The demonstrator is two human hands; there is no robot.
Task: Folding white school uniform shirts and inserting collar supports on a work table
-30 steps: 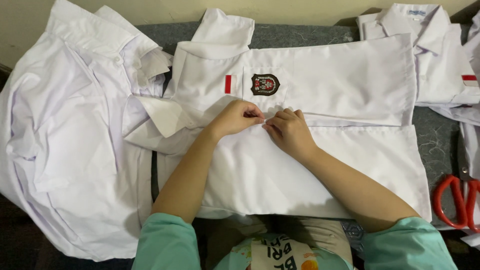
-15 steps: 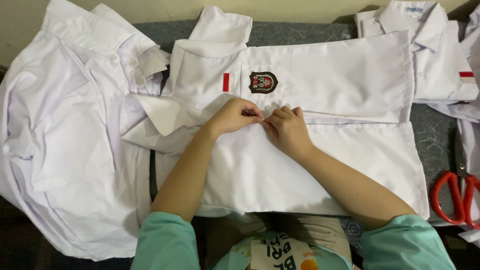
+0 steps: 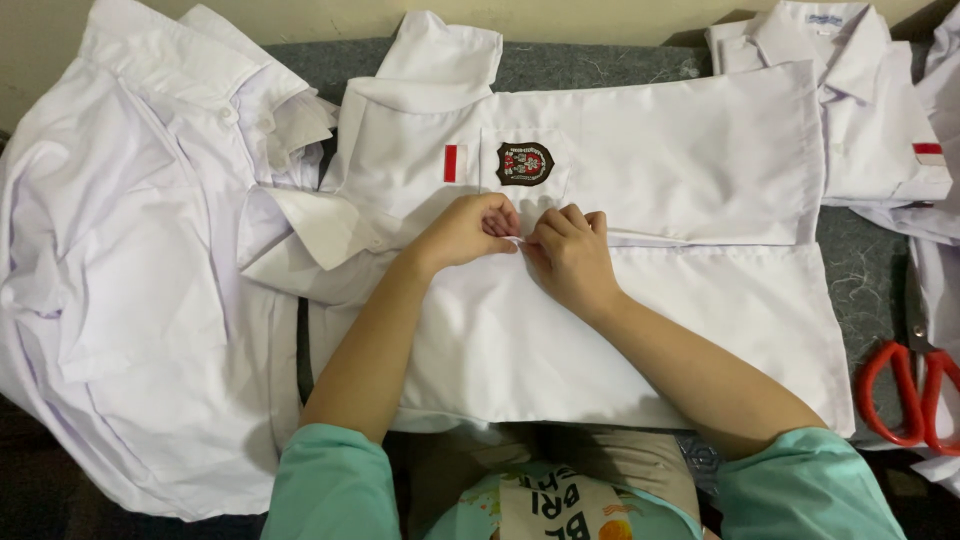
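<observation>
A white short-sleeved shirt (image 3: 700, 150) lies spread flat on a grey padded surface (image 3: 600, 65), collar to the left, with a dark crest badge (image 3: 524, 163) and a small red stripe patch (image 3: 450, 163) on its chest. My left hand (image 3: 470, 228) and my right hand (image 3: 570, 255) meet at the shirt's front opening, just below the badge. Both pinch the fabric edges there, fingertips almost touching. What lies between the fingertips is too small to tell.
A heap of white shirts (image 3: 130, 270) covers the left side. Another white shirt (image 3: 860, 110) lies at the upper right. Red-handled scissors (image 3: 915, 385) rest at the right edge, near my right elbow.
Both hands stay at the same spot on the shirt's front opening; only the fingers shift slightly. The shirt has not moved.
</observation>
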